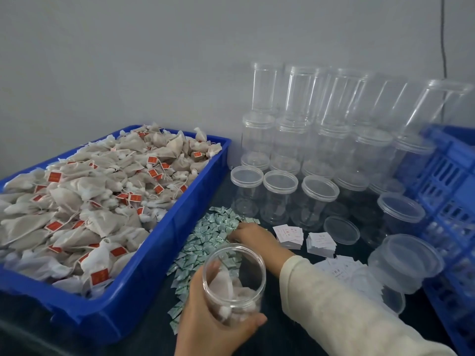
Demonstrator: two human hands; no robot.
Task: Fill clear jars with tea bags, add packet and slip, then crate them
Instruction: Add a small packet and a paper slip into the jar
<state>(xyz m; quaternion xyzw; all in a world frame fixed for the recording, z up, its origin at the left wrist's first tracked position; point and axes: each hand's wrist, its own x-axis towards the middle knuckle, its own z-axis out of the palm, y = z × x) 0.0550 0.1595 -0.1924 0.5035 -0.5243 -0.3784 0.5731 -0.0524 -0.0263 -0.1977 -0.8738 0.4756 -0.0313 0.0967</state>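
Note:
My left hand (213, 327) grips an open clear jar (234, 278) low in the middle; several tea bags lie inside it. My right hand (253, 236) reaches across to the heap of small green-and-white packets (205, 242) on the dark table, its fingers curled down into the heap's far edge. Whether it pinches a packet is hidden. A blue tray (164, 235) heaped with tea bags (84, 199) with red tags fills the left side. White paper slips (289, 235) lie in stacks just right of my right hand.
Stacked clear jars with lids (295, 140) stand against the grey wall at the back right. A loose lid (341, 229) and a few lidded jars (406, 263) lie on the table. A blue slatted crate (452, 191) stands at the right edge.

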